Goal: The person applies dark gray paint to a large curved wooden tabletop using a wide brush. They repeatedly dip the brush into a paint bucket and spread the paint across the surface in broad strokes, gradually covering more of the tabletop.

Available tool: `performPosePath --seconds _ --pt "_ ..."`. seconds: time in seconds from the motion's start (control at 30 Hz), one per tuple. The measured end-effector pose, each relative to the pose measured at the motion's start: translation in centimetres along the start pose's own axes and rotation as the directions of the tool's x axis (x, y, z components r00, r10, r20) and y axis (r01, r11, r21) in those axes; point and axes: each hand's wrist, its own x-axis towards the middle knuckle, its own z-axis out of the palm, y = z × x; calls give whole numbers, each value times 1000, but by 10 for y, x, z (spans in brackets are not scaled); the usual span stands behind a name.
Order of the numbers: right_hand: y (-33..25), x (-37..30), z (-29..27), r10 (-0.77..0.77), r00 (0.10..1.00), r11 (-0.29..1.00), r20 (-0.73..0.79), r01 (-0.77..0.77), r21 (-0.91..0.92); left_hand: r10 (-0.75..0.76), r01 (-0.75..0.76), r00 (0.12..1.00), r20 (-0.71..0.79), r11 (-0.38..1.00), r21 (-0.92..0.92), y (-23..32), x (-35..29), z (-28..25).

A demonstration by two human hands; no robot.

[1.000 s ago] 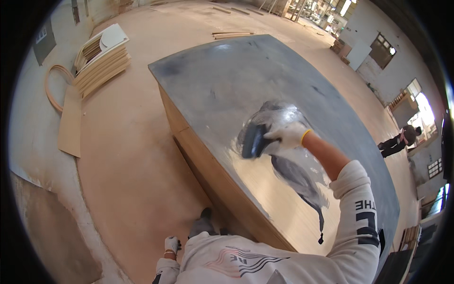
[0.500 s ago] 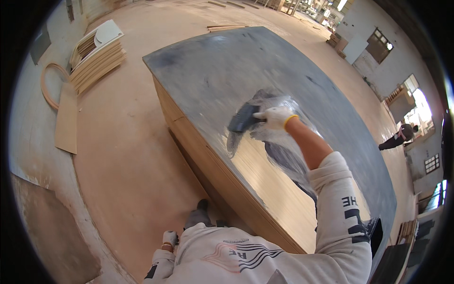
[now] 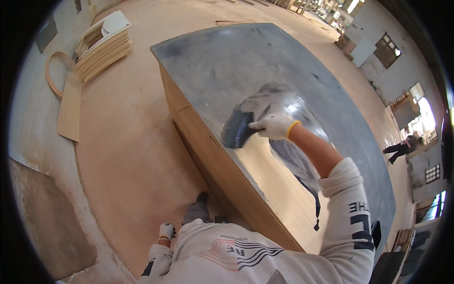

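One big wooden panel (image 3: 283, 194) fills most of the view, mostly coated dark grey, with bare wood left near the person. Right hand (image 3: 274, 125), gloved, is gripping a dark cloth (image 3: 239, 130) pressed flat on the wet patch. Left hand (image 3: 166, 232) hangs by the floor, can't tell if it's closed. I'd say keep strokes overlapping so the edge stays wet.

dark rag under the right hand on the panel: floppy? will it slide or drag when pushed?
Likely floppy: the rag lies flat and bunched under the right hand. It probably slides easily, since the grey panel looks wet and glossy there. Probably light, though soaked.
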Motion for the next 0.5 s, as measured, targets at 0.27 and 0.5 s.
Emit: performPosePath --seconds 0.27,0.5 --pt "10 -47 0 -96 991 995 97 99 -21 35 -34 999 -15 997 64 -25 -25 -2" --pt "56 -73 36 63 994 996 90 -57 -67 -10 9 1000 25 999 51 -33 -11 3"
